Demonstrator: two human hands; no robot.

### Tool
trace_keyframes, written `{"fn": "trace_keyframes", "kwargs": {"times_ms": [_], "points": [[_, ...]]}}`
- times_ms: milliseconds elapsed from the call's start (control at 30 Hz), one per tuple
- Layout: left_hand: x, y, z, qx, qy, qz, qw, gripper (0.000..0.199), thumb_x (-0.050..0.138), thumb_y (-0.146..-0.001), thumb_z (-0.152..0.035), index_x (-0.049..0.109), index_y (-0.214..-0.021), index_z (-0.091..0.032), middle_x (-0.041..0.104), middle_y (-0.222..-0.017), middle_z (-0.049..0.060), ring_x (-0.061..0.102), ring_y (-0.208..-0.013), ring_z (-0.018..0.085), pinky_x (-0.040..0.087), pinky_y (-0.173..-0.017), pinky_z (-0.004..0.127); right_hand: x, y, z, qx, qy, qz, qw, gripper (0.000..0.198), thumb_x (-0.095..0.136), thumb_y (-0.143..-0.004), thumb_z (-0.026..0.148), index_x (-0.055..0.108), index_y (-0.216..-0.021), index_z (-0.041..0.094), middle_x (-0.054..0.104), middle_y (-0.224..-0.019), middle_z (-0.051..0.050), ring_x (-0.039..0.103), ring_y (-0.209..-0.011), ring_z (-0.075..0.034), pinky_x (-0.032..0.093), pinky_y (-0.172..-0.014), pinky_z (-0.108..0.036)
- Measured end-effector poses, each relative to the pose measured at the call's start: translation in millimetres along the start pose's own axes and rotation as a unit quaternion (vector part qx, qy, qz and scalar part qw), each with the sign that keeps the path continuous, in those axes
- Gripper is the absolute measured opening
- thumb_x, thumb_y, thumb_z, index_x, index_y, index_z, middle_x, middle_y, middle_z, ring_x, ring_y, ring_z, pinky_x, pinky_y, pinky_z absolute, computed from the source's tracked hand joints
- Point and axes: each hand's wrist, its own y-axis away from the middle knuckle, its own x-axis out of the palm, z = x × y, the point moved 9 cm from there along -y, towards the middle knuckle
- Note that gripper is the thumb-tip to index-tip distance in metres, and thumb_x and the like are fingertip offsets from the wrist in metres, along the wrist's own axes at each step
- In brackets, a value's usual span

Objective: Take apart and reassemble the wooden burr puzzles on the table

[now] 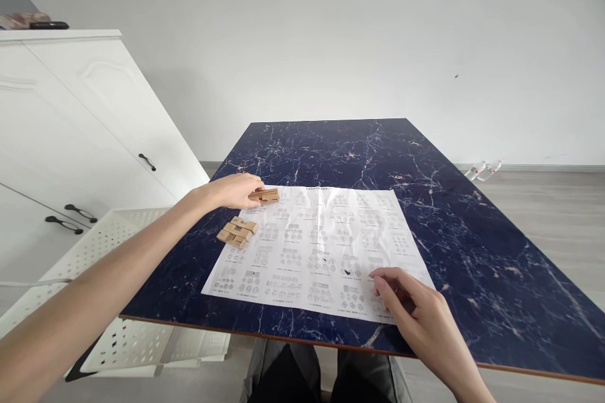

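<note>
While our left hand (232, 191) is reaching across the worktop (472, 233), its fingers are closing around a small wooden block (267, 195) at the far left corner of the printed sheet (321, 245). We are holding the block just at the sheet's edge; whether it is lifted or touching the paper, we cannot tell. Near it, closer to us, a cluster of interlocked wooden pieces (237, 232) is lying half on the sheet's left margin. Our right hand (416, 315) is resting on the sheet's near right corner, fingers loosely curled and gripping nothing, fingertips pressing the paper. Left of the worktop, a white perforated rack (118, 245) is standing before a white cabinet (70, 132).
</note>
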Motion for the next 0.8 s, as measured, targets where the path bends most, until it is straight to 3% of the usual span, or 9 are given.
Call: {"fn": "trace_keyframes", "kwargs": {"times_ms": [100,200,367,467,600,800], "points": [[-8,4,-20,0.028,0.023,-0.029,0.999,0.042,0.057,-0.092,-0.046,0.070,-0.119,-0.017,0.071,-0.117,0.015,0.066,-0.094,0.026,0.044,-0.073,0.033,0,0,-2,0.001,0.002,-0.001,1.000,0.035,0.055,-0.106,0.052,0.075,-0.101,0.024,0.072,-0.075,-0.003,0.064,-0.060,-0.018,0.055,-0.059,-0.025],[-17,9,-54,0.063,0.058,-0.056,0.995,0.041,0.058,-0.093,-0.049,0.070,-0.116,-0.017,0.072,-0.113,0.014,0.066,-0.092,0.025,0.043,-0.072,0.034,1,0,-3,0.001,0.002,0.004,1.000,0.035,0.055,-0.106,0.053,0.075,-0.102,0.024,0.073,-0.076,-0.003,0.065,-0.059,-0.018,0.055,-0.059,-0.025],[-15,13,-121,0.120,0.110,-0.046,0.986,0.033,0.060,-0.095,-0.046,0.069,-0.106,-0.016,0.072,-0.104,0.012,0.064,-0.080,0.022,0.042,-0.067,0.034,0,0,-2,0.006,-0.001,0.001,1.000,0.037,0.055,-0.106,0.055,0.076,-0.101,0.024,0.074,-0.077,-0.004,0.064,-0.059,-0.018,0.055,-0.058,-0.026],[-7,9,-153,0.150,0.142,-0.038,0.978,0.039,0.064,-0.094,-0.045,0.068,-0.120,-0.015,0.073,-0.110,0.012,0.067,-0.085,0.023,0.045,-0.068,0.034,-1,0,0,0.008,-0.007,-0.005,1.000,0.040,0.055,-0.105,0.056,0.076,-0.100,0.024,0.075,-0.078,-0.004,0.065,-0.060,-0.019,0.055,-0.059,-0.026],[6,1,-177,0.167,0.172,-0.018,0.971,0.038,0.066,-0.095,-0.043,0.069,-0.120,-0.015,0.074,-0.111,0.014,0.067,-0.082,0.023,0.046,-0.065,0.034,-1,-1,1,0.006,-0.016,-0.004,1.000,0.042,0.054,-0.105,0.058,0.076,-0.101,0.023,0.075,-0.079,-0.005,0.066,-0.061,-0.019,0.055,-0.059,-0.027],[10,-3,-193,0.209,0.187,-0.020,0.960,0.030,0.064,-0.100,-0.036,0.072,-0.122,-0.017,0.076,-0.114,0.011,0.070,-0.088,0.023,0.048,-0.072,0.034,-3,0,2,0.014,-0.016,-0.018,1.000,0.037,0.054,-0.107,0.053,0.075,-0.101,0.024,0.074,-0.078,-0.003,0.063,-0.061,-0.018,0.053,-0.060,-0.026]]}}
